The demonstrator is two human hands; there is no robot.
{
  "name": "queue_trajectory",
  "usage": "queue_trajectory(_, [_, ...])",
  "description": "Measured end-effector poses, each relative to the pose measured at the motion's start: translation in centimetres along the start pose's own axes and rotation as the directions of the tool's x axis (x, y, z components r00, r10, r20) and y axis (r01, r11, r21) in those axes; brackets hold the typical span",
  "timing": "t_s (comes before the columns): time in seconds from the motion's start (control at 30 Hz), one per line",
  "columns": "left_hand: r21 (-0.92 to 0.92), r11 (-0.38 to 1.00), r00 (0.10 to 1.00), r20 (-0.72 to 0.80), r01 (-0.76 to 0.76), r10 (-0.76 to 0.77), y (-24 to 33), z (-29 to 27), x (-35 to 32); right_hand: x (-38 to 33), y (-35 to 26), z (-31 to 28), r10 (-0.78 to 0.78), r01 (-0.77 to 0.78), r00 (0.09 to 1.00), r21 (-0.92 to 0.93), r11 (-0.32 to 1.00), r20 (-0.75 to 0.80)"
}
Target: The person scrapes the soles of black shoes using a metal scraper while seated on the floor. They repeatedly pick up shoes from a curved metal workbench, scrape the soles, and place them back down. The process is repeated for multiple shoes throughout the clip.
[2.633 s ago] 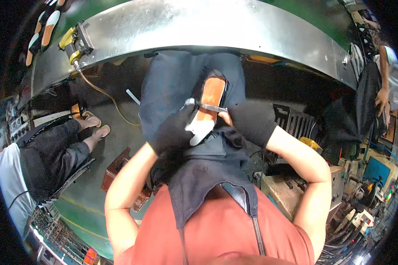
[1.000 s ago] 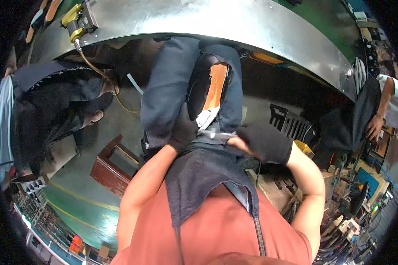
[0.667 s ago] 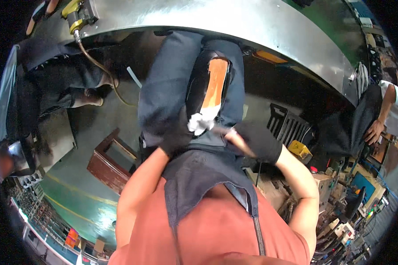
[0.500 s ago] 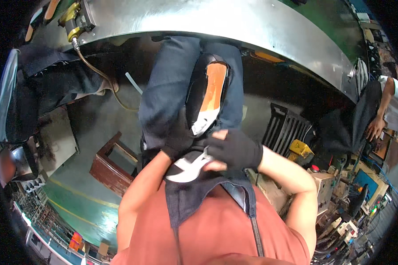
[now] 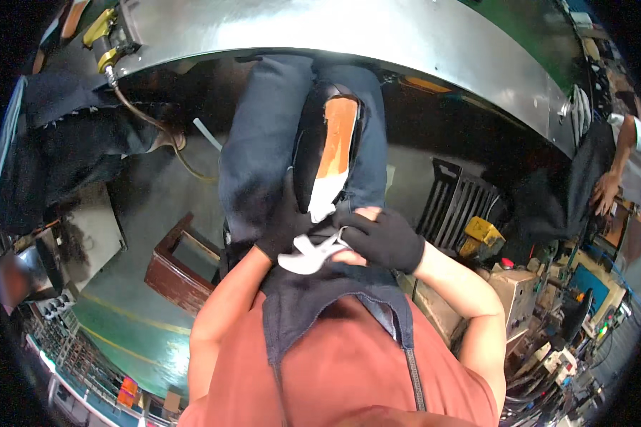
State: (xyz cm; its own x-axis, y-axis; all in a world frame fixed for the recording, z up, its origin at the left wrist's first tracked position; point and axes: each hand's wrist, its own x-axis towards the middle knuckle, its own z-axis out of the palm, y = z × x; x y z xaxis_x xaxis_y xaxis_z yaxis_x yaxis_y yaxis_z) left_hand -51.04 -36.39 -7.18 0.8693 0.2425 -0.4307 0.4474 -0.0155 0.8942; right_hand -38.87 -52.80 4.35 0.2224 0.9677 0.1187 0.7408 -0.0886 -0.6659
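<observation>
A black shoe [image 5: 340, 139] rests sole up between my thighs, its heel end toward the bench and its toe end toward my body. The bottom is orange-tan, with a white patch near the toe. My left hand [image 5: 283, 222], in a dark fingerless glove, grips the shoe's side near the toe; its fingertips are partly hidden. Metal lasting pincers [image 5: 306, 257] are held in my gloved right hand [image 5: 386, 240], just behind the toe end. The broad curved head of the pincers points left. Whether their jaws hold the upper's edge I cannot tell.
A steel bench [image 5: 292, 32] crosses ahead of my knees, with a yellow air tool [image 5: 105, 46] and its hose at the left. A brown wooden stool [image 5: 185, 263] stands left, a black slatted plastic thing [image 5: 457, 206] right. Co-workers sit on both sides.
The pincers have moved slightly forward, toward the shoe's toe, and their head has turned a little. Both hands keep their grip. The whole view has shifted slightly.
</observation>
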Motion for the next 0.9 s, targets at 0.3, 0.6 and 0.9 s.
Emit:
queue_trajectory(0.3, [0.216, 0.969, 0.990, 0.109, -0.117, 0.095, -2.7, -0.6, -0.1, 1.1, -0.5, -0.7, 0.435, -0.417, 0.900, 0.228, 0.880, -0.030])
queue_trajectory(0.6, [0.039, 0.980, 0.980, -0.036, -0.195, 0.197, 2.8, 0.3, 0.1, 1.9, -1.3, -4.6, 0.641, -0.656, 0.754, 0.209, 0.725, 0.143])
queue_trajectory(0.9, [0.120, 0.978, 0.985, 0.005, -0.173, 0.174, 2.4, -0.3, -0.2, 1.3, -1.0, -1.1, 0.490, -0.451, 0.871, 0.337, 0.827, -0.036])
